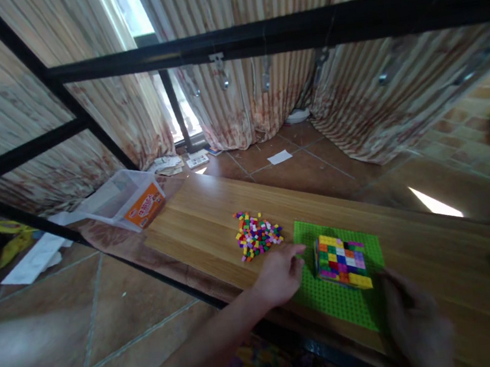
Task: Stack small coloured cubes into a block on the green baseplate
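My left hand [279, 275] is over the near left edge of a green studded baseplate [331, 304]. Its index finger stretches towards the block build, with a small gap to the thumb; I see nothing between them. On the plate stands a low rectangular build of multicoloured toy bricks [340, 260], with a yellow brick at its near right corner. My right hand [416, 320], blurred, lies at the plate's right edge, fingers bent; whether it grips the edge is unclear. Left of the plate is a loose pile of tiny coloured bricks [258, 235].
The wooden bench top [195, 213] carries the plate and pile. At its far left end stands a clear plastic bin [117, 199] with an orange label. A black metal rail [254, 42] crosses ahead, before striped curtains [244, 100]. Papers [280, 157] lie on the tiled floor.
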